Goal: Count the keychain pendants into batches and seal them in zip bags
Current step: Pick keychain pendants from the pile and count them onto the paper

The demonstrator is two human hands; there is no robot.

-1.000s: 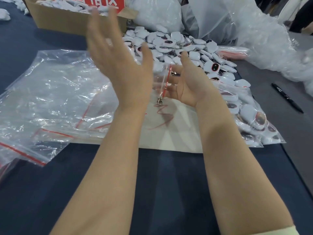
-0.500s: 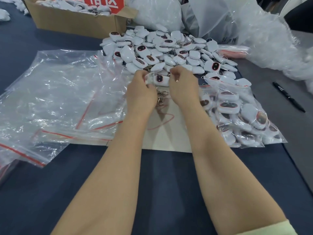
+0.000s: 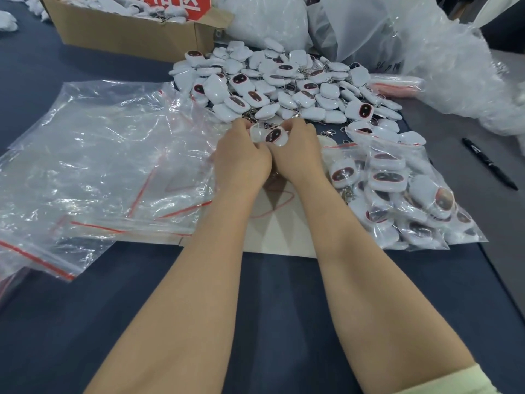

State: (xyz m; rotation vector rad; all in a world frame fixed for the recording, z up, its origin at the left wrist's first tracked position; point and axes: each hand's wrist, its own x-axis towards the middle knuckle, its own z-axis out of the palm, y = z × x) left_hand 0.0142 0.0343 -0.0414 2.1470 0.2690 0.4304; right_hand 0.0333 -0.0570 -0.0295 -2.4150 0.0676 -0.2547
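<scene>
The left hand and right hand are curled side by side, pinching one smooth white pendant with a dark oval face. It sits at the near edge of the pendant pile. Crinkly clear zip bags lie left on the dark blue table; a filled bag lies right.

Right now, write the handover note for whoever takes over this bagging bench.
Left hand and right hand: both pinching one pendant at the near edge of the loose pile.
Filled zip bags lie to the right of the hands; whether sealed, cannot tell.
Empty zip bags are spread to the left.
Marker lies at far right; cardboard box with more pendants stands behind.
Done: several batches bagged.
Left: count the big pile into bags and seal.
</scene>
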